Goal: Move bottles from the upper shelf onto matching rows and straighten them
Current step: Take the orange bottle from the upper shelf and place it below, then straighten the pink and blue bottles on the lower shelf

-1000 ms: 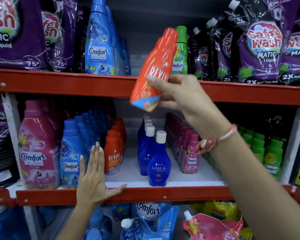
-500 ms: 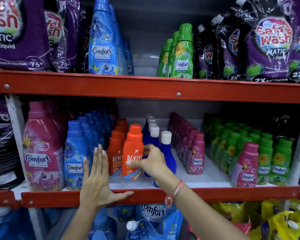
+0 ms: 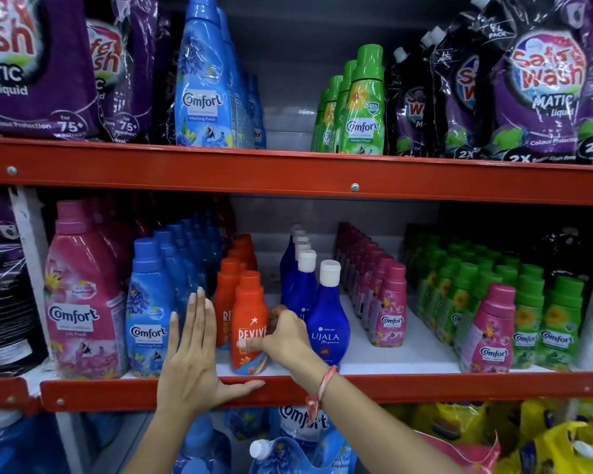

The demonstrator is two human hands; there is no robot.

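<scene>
Step in hand: setting an orange Revive bottle at the front of its matching orange row on the middle shelf; by my reading the placing is nearly done and the straightening is what remains.
Where the bottle is: upright on the middle shelf, close to the front lip, at about 6 o'clock from the rest of the orange row and just beside the blue Ujala bottle at its 3 o'clock.
Right hand: its grip is grasping the Revive bottle from the 3 o'clock side, thumb across the label, the other fingers behind it and mostly hidden.
Left hand: released and flat, holding nothing, fingers pointing to 12 o'clock in front of the blue Comfort row, thumb lying along the red shelf edge.
Alignment: the bottle appears to sit slightly toward 3 o'clock of the row behind it; label faces out.
Next move calls for: a small nudge toward 9 o'clock and back so it lines up with its row, then letting go without tipping it into the Ujala bottle.
Upper shelf: green Comfort bottles and tall blue Comfort bottles stand there; whether any of them need to go down I cannot tell.
</scene>
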